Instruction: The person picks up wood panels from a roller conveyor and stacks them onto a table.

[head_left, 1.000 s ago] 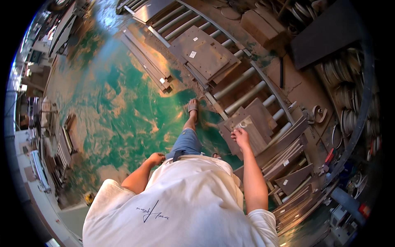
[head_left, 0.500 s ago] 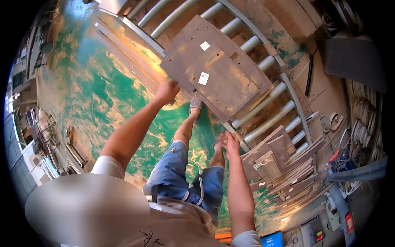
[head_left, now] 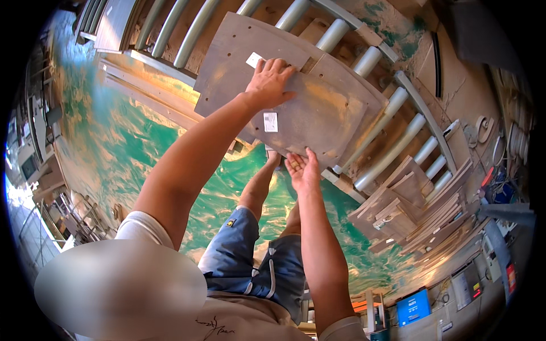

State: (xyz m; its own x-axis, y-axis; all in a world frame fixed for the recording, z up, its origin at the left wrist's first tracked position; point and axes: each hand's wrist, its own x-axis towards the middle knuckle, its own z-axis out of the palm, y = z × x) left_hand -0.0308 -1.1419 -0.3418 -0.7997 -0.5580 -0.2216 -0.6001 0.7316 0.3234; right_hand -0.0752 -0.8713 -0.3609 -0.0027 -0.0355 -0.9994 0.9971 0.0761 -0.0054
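Item: flat grey-brown panel (head_left: 318,113), lying on roller conveyor (head_left: 392,108). Our left hand (head_left: 272,82) presses flat, fingers spread, on its top face; our right hand (head_left: 303,169) grips its near edge. Stacked offcuts (head_left: 421,210) lie right of our right hand.

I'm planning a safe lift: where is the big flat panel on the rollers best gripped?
Likely at opposite edges: the panel lies flat and wide on the rollers. The left hand presses its top; the right hand has a grip on the near edge, from below.
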